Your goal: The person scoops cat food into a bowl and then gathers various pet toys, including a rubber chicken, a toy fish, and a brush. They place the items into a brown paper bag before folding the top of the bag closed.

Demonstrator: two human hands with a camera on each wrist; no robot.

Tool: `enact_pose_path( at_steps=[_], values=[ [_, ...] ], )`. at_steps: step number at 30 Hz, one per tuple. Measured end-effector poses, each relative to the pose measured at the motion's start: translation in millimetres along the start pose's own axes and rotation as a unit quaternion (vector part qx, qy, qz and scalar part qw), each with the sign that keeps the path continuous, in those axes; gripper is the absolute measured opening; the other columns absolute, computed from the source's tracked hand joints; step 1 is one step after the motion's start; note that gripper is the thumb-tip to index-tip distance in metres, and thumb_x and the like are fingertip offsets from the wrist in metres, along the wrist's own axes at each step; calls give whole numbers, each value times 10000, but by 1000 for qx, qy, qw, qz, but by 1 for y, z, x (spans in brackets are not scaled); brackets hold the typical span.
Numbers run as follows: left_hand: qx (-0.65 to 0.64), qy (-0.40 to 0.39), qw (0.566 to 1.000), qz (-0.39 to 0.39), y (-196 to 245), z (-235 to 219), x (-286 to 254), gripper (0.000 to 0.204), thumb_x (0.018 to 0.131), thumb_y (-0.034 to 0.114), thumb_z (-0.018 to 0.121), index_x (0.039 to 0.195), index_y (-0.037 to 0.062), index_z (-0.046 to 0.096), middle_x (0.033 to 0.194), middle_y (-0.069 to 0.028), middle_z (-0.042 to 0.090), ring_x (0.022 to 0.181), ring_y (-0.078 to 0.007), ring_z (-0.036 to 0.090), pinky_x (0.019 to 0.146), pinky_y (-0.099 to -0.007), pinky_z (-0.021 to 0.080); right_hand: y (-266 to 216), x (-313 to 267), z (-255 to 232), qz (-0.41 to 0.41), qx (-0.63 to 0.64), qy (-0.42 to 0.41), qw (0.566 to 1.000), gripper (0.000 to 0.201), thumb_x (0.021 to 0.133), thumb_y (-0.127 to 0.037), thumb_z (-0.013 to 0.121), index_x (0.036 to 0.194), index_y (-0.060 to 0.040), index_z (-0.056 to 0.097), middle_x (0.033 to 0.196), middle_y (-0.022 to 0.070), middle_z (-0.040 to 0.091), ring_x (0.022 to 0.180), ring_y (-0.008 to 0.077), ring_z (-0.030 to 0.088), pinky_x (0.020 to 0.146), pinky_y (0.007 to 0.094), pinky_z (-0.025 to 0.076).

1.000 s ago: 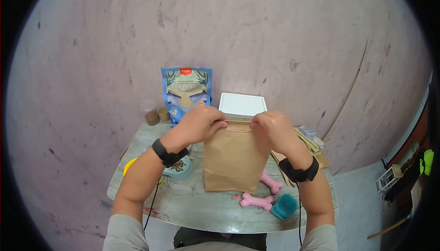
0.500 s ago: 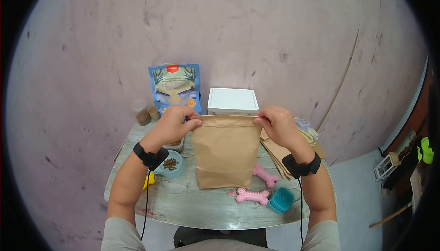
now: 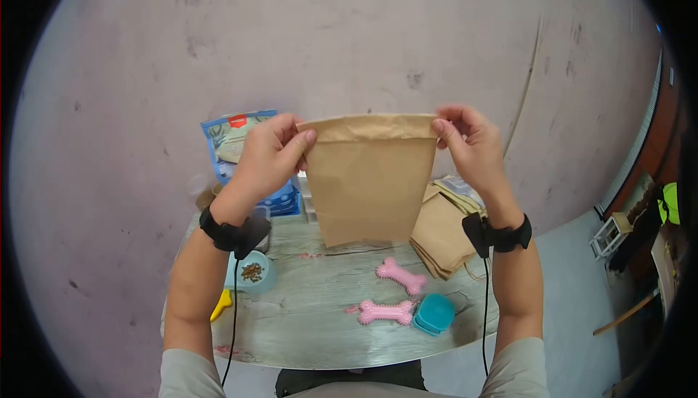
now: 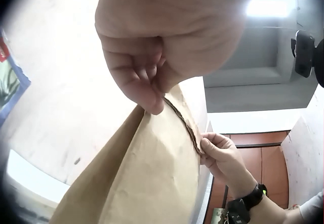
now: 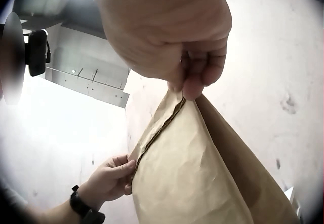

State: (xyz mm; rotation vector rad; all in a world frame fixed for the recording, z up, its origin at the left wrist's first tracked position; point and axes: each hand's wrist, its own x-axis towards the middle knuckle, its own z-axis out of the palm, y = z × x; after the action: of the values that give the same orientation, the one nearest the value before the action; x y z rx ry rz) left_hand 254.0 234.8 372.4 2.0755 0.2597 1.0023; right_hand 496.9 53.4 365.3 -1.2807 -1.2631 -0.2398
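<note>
The flat kraft paper bag (image 3: 369,180) is plain tan-brown, unprinted, with a darker line along its folded top. Behind it stands a blue printed foil pouch (image 3: 234,152) with a small red label and pale beige artwork. The round tabletop (image 3: 320,318) shows a weathered grey-green wood grain. On it lie two pink rubber bone toys (image 3: 385,312), a teal round brush (image 3: 434,314), a light blue bowl (image 3: 254,273) of brown kibble and a yellow piece (image 3: 221,303). Both wrist straps (image 3: 231,234) are black.
</note>
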Motion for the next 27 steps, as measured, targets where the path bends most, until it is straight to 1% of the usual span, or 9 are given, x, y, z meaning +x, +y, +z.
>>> enact_pose_path(
  at_steps=[3,4,6,8,11,13,15,20,27],
  values=[
    [39,32,998,32,7,9,18,147,966,130,595,895,4,619,679,0,613,521,-45,543,465,-198,430,19,-7,-30,-8,-48,23,999,258,883,-122,693,1096,13,640,815,49,664,641,72,570,571,232,469],
    [41,43,998,27,6,6,22,141,965,128,599,907,2,624,676,2,613,512,-42,537,459,-194,425,36,-21,-42,38,-80,-3,996,338,857,-148,720,1140,8,626,840,65,659,663,96,572,598,253,478],
    [39,46,998,23,2,-1,26,136,963,126,602,919,0,629,674,4,613,503,-38,531,454,-190,421,66,-62,-67,113,-178,-127,969,399,829,-168,740,1164,11,618,840,101,664,701,165,616,635,310,503],
    [64,66,995,26,-3,-12,24,145,961,141,613,947,0,643,672,10,610,496,-30,520,442,-184,402,98,-106,-95,200,-268,-330,883,516,801,-196,776,1240,-28,562,923,133,665,734,200,629,678,321,523],
    [51,60,997,20,-8,-25,20,155,959,156,622,949,3,648,668,13,605,492,-28,513,436,-185,393,111,-164,-105,222,-286,-382,850,579,712,-170,824,1227,-64,580,1026,170,652,862,280,647,768,382,525],
    [70,70,995,15,-6,-24,17,157,960,160,623,920,10,642,668,16,603,491,-28,512,434,-186,393,113,-189,-103,42,-415,-347,840,613,638,-150,834,1207,-112,609,1048,131,630,1031,327,601,892,415,466],
    [89,67,994,19,-6,-24,16,158,962,158,619,900,14,633,658,19,600,489,-29,513,436,-186,394,117,-201,-96,43,-414,-364,833,487,660,-138,791,1126,-141,649,1080,109,605,1052,304,580,901,398,445],
    [109,62,992,14,-6,-23,10,162,964,156,616,873,22,621,635,24,589,484,-29,512,437,-185,395,143,-211,-75,-30,-383,-338,859,126,750,-134,654,861,-99,702,918,87,617,935,275,599,839,389,457],
    [103,56,993,-2,-8,-23,4,170,967,158,612,866,22,617,647,21,594,493,-27,517,442,-178,399,150,-200,-53,-69,-388,-352,849,66,755,-140,623,750,-86,660,804,79,620,855,260,613,790,382,459]
  ],
)
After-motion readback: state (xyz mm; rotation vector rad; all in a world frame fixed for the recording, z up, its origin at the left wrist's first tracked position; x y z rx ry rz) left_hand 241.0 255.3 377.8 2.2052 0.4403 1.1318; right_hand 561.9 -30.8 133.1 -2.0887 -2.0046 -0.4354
